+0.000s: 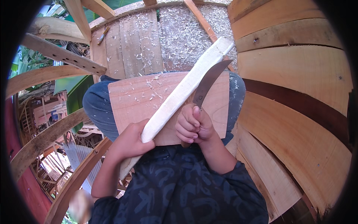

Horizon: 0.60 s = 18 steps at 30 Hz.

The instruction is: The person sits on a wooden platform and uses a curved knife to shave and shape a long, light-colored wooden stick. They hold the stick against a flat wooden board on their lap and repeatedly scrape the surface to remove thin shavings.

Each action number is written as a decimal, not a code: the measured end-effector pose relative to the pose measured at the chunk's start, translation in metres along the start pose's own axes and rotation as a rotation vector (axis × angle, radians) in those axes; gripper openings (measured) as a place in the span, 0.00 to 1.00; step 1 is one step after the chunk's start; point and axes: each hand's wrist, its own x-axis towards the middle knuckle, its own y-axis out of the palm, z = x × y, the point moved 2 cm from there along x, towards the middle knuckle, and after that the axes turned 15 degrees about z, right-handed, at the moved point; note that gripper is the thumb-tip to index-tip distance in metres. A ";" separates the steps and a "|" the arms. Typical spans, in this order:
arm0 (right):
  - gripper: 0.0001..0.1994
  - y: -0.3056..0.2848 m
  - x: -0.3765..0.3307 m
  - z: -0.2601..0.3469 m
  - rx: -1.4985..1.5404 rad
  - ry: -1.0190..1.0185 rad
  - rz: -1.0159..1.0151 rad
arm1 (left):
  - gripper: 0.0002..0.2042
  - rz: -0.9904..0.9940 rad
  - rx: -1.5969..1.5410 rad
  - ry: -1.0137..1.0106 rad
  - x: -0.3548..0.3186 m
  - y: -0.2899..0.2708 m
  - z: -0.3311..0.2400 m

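A long pale piece of wood (182, 91) lies slantwise across my lap, its squared far end up and to the right. My left hand (135, 139) is wrapped round it near its lower end, which runs on past the hand toward my side. In my right hand (194, 125) is a knife (209, 80) with a dark curved blade. The fist is closed round its handle, and the blade points up and away along the right side of the wood. Beneath both lies a flat wooden board (136, 99) across my thighs, with a few shavings on it.
Pale shavings (186, 37) cover much of the plank floor (130, 48) ahead. An orange-brown stick (201, 20) lies among them. Wide planks (294, 67) form a wall close on my right. Open wooden framing (63, 61) stands at left, and a small yellow-brown object (103, 36) rests near the floor's left edge.
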 end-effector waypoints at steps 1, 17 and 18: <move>0.20 0.002 -0.006 0.009 -0.022 -0.003 -0.039 | 0.24 0.007 0.012 0.002 0.000 0.000 -0.001; 0.13 0.043 -0.039 0.075 -2.363 0.526 -0.824 | 0.26 0.048 -0.021 0.001 -0.002 -0.006 -0.004; 0.13 0.039 -0.038 0.085 -2.374 0.527 -0.892 | 0.25 0.036 -0.009 0.015 -0.003 -0.005 -0.003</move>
